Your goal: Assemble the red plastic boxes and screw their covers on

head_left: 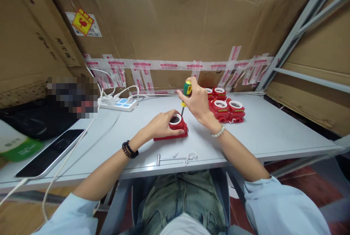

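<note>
My left hand (161,126) is wrapped round a red box-shaped device (177,133) with a white ring on top, pressing it onto the table. In my right hand (198,100) is a screwdriver (187,89) with a green and yellow handle, held nearly upright. Its shaft slants down to the right edge of the white ring; the exact spot of the tip is too small to make out. Nearer the table's front edge lie a T-shaped metal tool (159,159), a small screw-like piece (175,155) and small clear plastic bits (191,157).
Several more red devices (226,110) stand together at the back right. A white power strip (120,103) with plugs and cables sits at the back left. On the left lie a phone-like tablet (51,153) and a black bag (35,118). Cardboard (175,19) walls the back.
</note>
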Demonstrator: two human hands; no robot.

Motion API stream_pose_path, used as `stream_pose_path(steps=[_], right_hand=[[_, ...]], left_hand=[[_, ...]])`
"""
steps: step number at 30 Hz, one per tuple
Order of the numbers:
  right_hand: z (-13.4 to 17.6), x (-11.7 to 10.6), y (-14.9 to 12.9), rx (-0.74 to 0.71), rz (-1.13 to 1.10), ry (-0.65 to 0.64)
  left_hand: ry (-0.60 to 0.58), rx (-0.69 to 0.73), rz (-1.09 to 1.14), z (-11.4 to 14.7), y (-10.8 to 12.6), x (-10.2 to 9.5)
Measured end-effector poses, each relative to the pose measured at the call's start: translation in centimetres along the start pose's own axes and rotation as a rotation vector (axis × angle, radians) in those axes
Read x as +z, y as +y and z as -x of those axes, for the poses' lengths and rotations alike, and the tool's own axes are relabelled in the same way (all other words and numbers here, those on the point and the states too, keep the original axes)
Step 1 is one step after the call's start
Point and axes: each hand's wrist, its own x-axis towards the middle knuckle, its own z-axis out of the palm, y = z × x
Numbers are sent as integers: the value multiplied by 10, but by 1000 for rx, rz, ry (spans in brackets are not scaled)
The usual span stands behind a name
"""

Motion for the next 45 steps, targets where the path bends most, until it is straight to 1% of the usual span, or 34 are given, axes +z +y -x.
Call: stream_pose_path(steps=[3, 6, 8, 9, 11, 12, 14, 15, 16, 17, 18, 20, 21, 24, 26, 27, 30, 33, 37, 39, 40, 42, 44, 45], right_hand=[[-4, 7, -7, 7, 99, -23], [-11, 13, -10, 10, 97, -26], [-17, 11, -9, -9, 79, -67], [-22, 7, -6, -29, 74, -112], [-31, -6, -1, -91, 56, -243], [-36, -14, 2, -127, 18, -333], [-43, -29, 5, -186, -132, -562], [-45, -36, 5, -192, -207, -669], [-46, -40, 5, -186, -259, -728], [-45, -42, 3, -186, -287, -734], [-43, -42, 1, -179, -303, -705], [-37, -37, -1, -153, -305, -604], [-35, -33, -2, -134, -304, -555], [-29, -23, 1, -81, -309, -434], [-27, -19, 5, -67, -324, -389], [-26, -18, 6, -64, -334, -374], [-22, -15, 8, -43, -342, -293], [-17, -12, 5, 0, -288, -199], [-14, -10, 2, 11, -281, -118], [-14, -11, 2, -20, -348, -133], [-14, -11, 3, -42, -398, -169], [-15, -12, 6, -73, -527, -281], [-15, -13, 9, -64, -667, -397], [-15, -13, 9, -46, -717, -433]], left_hand=[[-4, 10, -13, 0, 0, 0], [-6, 18, -18, -1, 0, 0], [-6, 18, -15, -1, 0, 0], [-5, 19, -16, -1, -1, 0], [-11, 23, -17, -1, -1, 0], [-14, 23, -16, -1, -2, 0], [-27, 20, -5, 0, -2, -1], [-35, 18, -7, 0, -2, -2], [-42, 18, -22, 0, -1, -3], [-45, 19, -46, 0, 0, -5], [-42, 21, -71, -2, 2, -6], [-8, 20, -77, -8, 5, -8], [19, 17, -30, -12, 7, -8], [79, 14, 280, -25, 8, -3], [99, 13, 468, -31, 5, 1], [114, 10, 520, -33, 4, 3], [184, 0, 557, -36, 0, 8], [238, -7, 558, -37, 0, 11], [308, -69, 556, -37, 1, 13], [330, -85, 550, -37, 0, 13], [336, -84, 533, -37, -1, 13], [332, -61, 475, -37, -2, 11], [298, -19, 436, -36, -3, 10], [277, -3, 434, -36, -4, 10]])
